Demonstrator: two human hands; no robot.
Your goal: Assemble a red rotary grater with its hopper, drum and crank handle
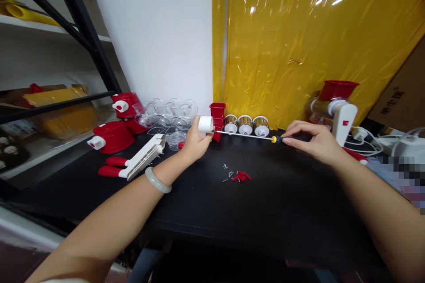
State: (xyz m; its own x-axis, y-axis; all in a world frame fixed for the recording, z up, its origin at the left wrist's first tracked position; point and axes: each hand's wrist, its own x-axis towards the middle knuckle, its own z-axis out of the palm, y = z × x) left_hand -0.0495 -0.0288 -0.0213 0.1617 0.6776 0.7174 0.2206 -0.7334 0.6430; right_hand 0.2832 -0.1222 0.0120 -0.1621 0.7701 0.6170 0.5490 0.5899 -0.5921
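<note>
My left hand [194, 143] is closed around a small white cylindrical plastic part [205, 124], held just above the black table [265, 203]. My right hand [312, 141] grips the dark handle of a long thin screwdriver [247, 135]. Its shaft runs level to the left and its tip meets the white part. A pale bangle [157, 180] sits on my left wrist. On the table between my hands lie a few small screws [227, 172] and little red plastic pieces [241, 177].
A white and red handle assembly [136, 161] lies at the left, near red housings [113, 137] and clear plastic bowls [169, 115]. Three metal drums [245, 124] and a red cup [217, 115] stand by the yellow sheet. An assembled grater [335, 110] and white cables [375, 141] are at right.
</note>
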